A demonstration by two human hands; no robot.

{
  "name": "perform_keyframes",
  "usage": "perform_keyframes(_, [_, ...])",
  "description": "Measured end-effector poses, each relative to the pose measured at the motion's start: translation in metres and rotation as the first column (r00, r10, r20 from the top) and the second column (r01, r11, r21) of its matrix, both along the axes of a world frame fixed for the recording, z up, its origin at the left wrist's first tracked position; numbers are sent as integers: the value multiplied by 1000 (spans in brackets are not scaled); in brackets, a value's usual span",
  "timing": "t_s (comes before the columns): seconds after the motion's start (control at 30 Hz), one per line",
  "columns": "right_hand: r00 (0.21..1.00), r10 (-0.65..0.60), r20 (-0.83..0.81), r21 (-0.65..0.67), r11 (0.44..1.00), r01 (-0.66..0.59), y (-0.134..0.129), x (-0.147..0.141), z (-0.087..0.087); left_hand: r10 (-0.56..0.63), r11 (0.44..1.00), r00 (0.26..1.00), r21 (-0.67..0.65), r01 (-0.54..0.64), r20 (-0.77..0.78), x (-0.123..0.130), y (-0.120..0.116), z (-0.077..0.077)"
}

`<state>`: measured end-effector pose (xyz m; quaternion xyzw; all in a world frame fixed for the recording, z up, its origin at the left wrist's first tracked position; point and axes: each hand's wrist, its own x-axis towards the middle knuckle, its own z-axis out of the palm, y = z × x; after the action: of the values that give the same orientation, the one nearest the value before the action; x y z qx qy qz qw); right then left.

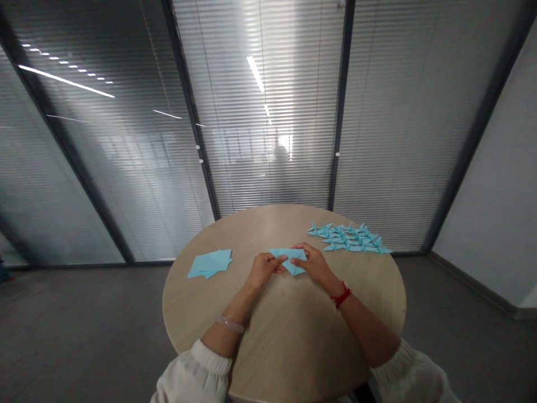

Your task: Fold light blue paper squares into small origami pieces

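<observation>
A partly folded light-blue paper [295, 254] is held between my two hands above the middle of the round table. My left hand [265, 268] pinches its left side, thumb on top and fingers underneath. On the right side, my right hand [315, 263] grips the paper with the thumb in front and the fingers behind its upper edge. The paper has a straight top edge and narrows to a point at the bottom.
Flat blue sheets [210, 263] lie in a loose stack at the table's left. Rows of folded blue paper cranes [350, 238] stand at the back right. The round wooden table [293, 347] faces glass panels with blinds [268, 179].
</observation>
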<state>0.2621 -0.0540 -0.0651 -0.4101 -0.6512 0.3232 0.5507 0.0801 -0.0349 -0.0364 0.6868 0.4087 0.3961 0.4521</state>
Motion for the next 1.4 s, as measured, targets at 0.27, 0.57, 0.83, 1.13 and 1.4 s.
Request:
perform_keyframes(0.27, [1000,20,18,-8,1000,-20,-3,0,5,69,994,992,96,-59,-103,0,-2,2])
perform_keyframes(0.57, [999,-9,36,-9,1000,9,-1,-1,3,-12,996,986,81,26,-166,-1,1,-4])
perform_keyframes(0.83, [999,-19,-35,-21,1000,18,-3,-1,5,-96,995,991,-16,94,-91,1,-6,0])
perform_keyframes(1.13, [994,-49,-99,-53,998,44,-5,-3,9,-177,984,976,-13,177,-128,1,-9,1])
perform_keyframes(1.4, [984,-56,-171,-94,995,40,-7,-3,12,-245,969,963,-5,246,-109,3,-5,-9])
